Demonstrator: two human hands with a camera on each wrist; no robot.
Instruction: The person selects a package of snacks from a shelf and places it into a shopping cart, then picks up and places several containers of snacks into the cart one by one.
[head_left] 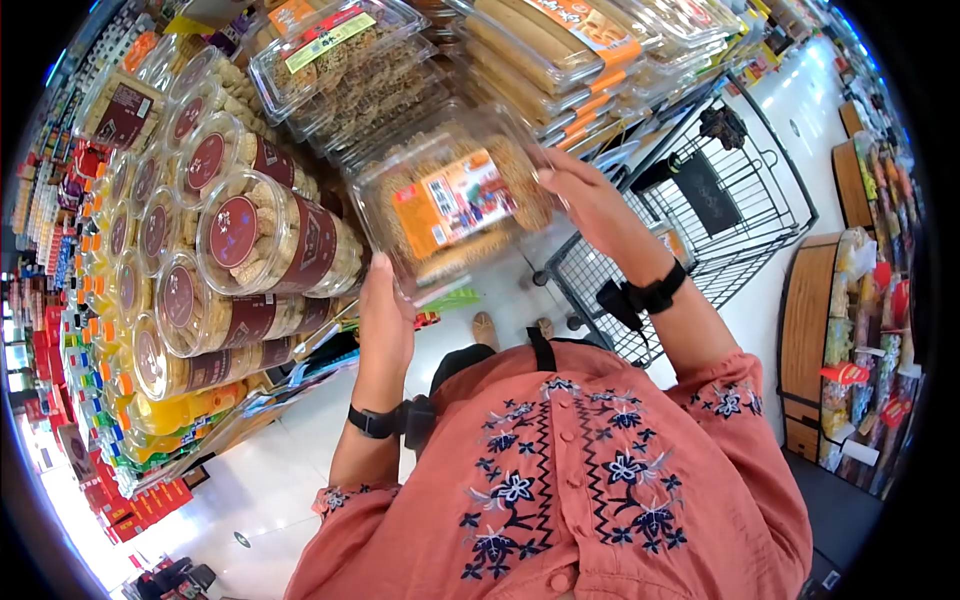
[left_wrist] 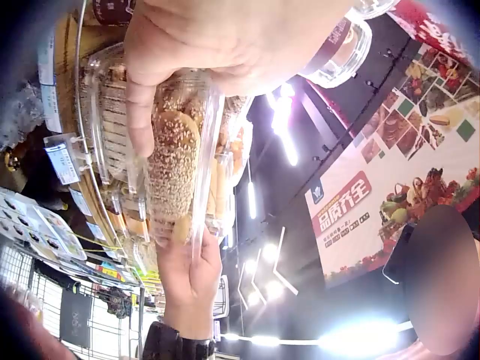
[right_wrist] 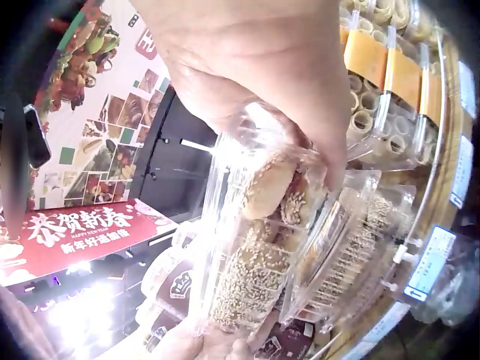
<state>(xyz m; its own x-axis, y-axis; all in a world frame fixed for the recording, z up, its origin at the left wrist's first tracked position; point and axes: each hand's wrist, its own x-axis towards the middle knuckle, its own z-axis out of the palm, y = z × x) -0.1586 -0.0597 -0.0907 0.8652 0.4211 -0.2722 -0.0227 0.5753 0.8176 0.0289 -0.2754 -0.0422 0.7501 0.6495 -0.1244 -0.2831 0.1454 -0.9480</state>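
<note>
Both hands hold a clear plastic box of sesame-coated pastries (head_left: 460,205) in front of the chest, one hand at each side. An orange label with a printed picture covers its lid. My left hand (head_left: 388,315) grips the near left side, its thumb up along the edge; the left wrist view shows that hand (left_wrist: 217,41) with a finger over the box's side. At the opposite side, my right hand (head_left: 592,205) grips the edge. The right wrist view has the right hand (right_wrist: 262,67) over the box's end and the sesame pastries (right_wrist: 251,289) inside.
Stacked boxes of sesame pastries (head_left: 370,105) stand just beyond. Boxes of rolled pastries (head_left: 540,50) are stacked beside them. Round clear tubs with maroon labels (head_left: 285,235) pile up at left. A wire shopping cart (head_left: 700,210) stands at right, near a wooden display (head_left: 810,330).
</note>
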